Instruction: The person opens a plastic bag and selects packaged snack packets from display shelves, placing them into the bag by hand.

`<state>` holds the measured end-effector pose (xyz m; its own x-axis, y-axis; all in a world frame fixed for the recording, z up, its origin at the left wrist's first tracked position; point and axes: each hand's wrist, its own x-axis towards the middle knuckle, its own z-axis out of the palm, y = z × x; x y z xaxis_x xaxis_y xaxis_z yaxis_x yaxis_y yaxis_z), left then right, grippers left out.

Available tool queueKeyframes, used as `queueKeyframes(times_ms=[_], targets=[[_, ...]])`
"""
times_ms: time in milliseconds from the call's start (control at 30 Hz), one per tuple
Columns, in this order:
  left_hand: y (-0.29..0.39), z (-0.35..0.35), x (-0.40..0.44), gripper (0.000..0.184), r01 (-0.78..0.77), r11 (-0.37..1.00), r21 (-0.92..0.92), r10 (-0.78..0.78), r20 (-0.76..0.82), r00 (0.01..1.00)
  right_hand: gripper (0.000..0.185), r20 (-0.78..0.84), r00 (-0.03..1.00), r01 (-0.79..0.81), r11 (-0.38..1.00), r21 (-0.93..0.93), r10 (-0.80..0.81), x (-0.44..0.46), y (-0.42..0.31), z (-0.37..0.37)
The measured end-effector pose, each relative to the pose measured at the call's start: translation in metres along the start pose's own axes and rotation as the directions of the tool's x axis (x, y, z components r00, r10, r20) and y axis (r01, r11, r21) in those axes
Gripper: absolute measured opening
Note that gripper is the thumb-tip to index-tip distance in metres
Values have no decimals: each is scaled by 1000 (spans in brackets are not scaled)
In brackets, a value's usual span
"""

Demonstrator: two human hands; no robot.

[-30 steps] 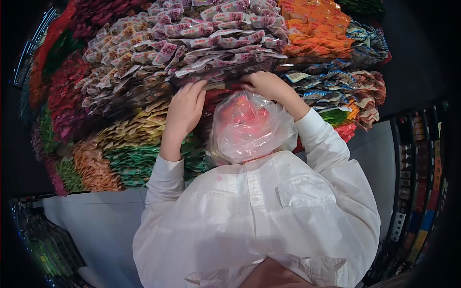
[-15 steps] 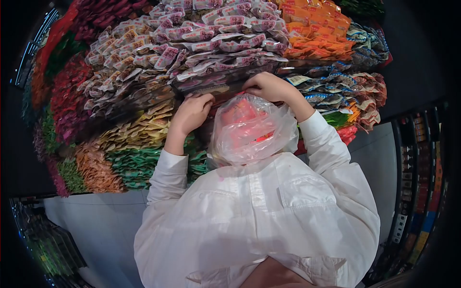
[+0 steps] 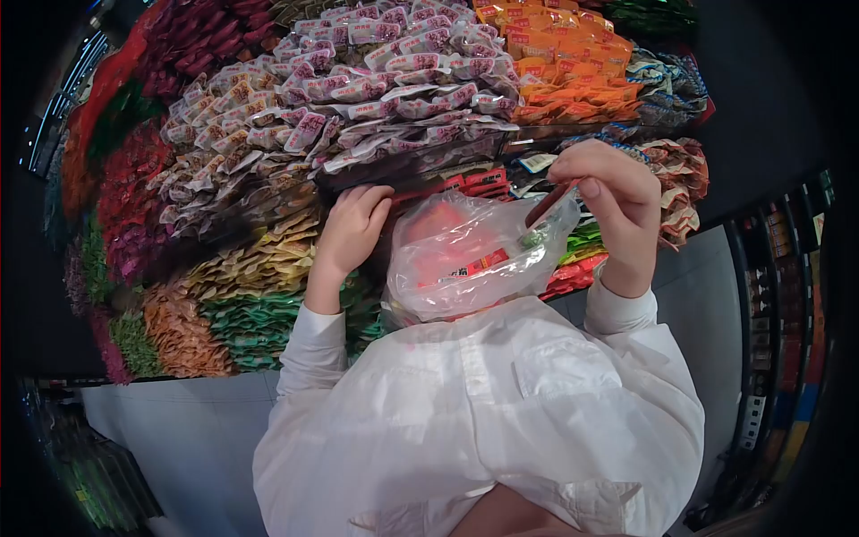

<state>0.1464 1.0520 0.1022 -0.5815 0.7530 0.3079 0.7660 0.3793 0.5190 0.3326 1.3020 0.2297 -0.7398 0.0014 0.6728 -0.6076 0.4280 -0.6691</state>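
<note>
A clear plastic bag [image 3: 474,255] with red packets inside hangs between my arms, against the white shirt. My right hand [image 3: 613,192] is raised at the bag's right side, with a small dark red packet [image 3: 548,206] pinched between thumb and fingers. At the bag's upper left, my left hand [image 3: 356,224] has its fingers bent over the edge of a compartment; their tips are partly hidden, and what they hold, if anything, cannot be made out. Red packets [image 3: 479,182] lie in the compartment just beyond the bag.
White and purple packets [image 3: 407,85] are heaped ahead, with orange packets [image 3: 573,63] to their right. Yellow packets [image 3: 259,253] and green packets [image 3: 255,327] fill the near left. Stocked shelves [image 3: 774,322] stand far right, beyond the grey floor [image 3: 192,438].
My right hand has moved from the compartment to the right and now holds a dark red packet. The bag's opening has spread toward it. My left hand has stayed near the compartment edge.
</note>
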Motion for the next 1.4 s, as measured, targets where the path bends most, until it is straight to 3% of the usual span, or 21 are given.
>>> queueKeyframes(times_ms=[33,100,167,300,367,433,467,500,567,600,700,733,767,833,867,900,967,1033,1167,1267,1400], targets=[[18,-9,-2,27,-5,998,-69,-2,-104,995,19,134,990,62,992,-110,-47,-2,-2,-6],[49,-26,-13,31,-19,811,-585,-39,-86,995,23,253,967,60,947,-315,23,-8,-6,3],[66,-37,-19,28,-69,686,-725,68,-31,997,19,358,927,53,900,-432,117,-16,-2,15],[103,-45,-26,30,-59,932,-357,115,138,984,20,421,871,-8,863,-506,255,-20,9,34],[97,-36,-29,24,87,915,-394,41,306,951,21,570,793,-56,958,-281,213,-23,18,41],[97,-26,-36,21,133,778,-614,-25,182,983,20,601,760,-100,958,-267,247,-23,15,51],[96,-21,-38,19,142,582,-801,-128,83,988,21,549,793,-107,947,-304,266,-26,14,57],[93,-21,-37,17,48,577,-815,-175,-66,982,22,494,822,-118,934,-338,283,-29,15,64],[100,-26,-37,17,-116,185,-976,-327,-173,929,25,434,866,-93,933,-349,249,-33,18,74],[92,-27,-37,25,-238,149,-960,-224,-267,937,27,362,904,-87,925,-369,229,-32,15,75],[95,-26,-40,37,-352,186,-917,-234,-389,891,33,248,959,-43,934,-355,139,-27,9,62],[89,-28,-46,71,-240,306,-921,-240,-319,917,33,164,978,-81,956,-281,131,-27,2,52],[85,-24,-49,71,-238,307,-922,-236,-315,919,33,77,989,-111,973,-202,129,-31,-3,43],[75,-13,-54,110,-231,674,-702,-101,-398,912,30,-176,966,-216,967,-134,191,-47,-7,23],[68,-8,-59,135,-140,731,-668,-72,-280,957,31,-361,916,-203,978,-38,176,-58,1,17],[69,1,-65,136,-128,739,-662,-24,-215,976,32,-534,828,-169,984,53,172,-72,14,13],[60,18,-74,129,-88,900,-427,52,-94,994,38,-642,744,-149,983,112,186,-93,33,3],[68,24,-68,112,-82,887,-454,55,-74,996,55,-611,722,-203,944,260,324,-129,56,3],[62,38,-63,76,-82,782,-617,1,-130,992,87,-12,895,-447,893,-52,447,-148,49,42],[47,49,-69,55,-170,825,-539,76,-193,978,85,7,953,-283,899,-335,302,-125,58,77],[27,59,-76,35,88,702,-707,-209,-86,974,54,-21,966,-246,896,-370,257,-114,80,107]])
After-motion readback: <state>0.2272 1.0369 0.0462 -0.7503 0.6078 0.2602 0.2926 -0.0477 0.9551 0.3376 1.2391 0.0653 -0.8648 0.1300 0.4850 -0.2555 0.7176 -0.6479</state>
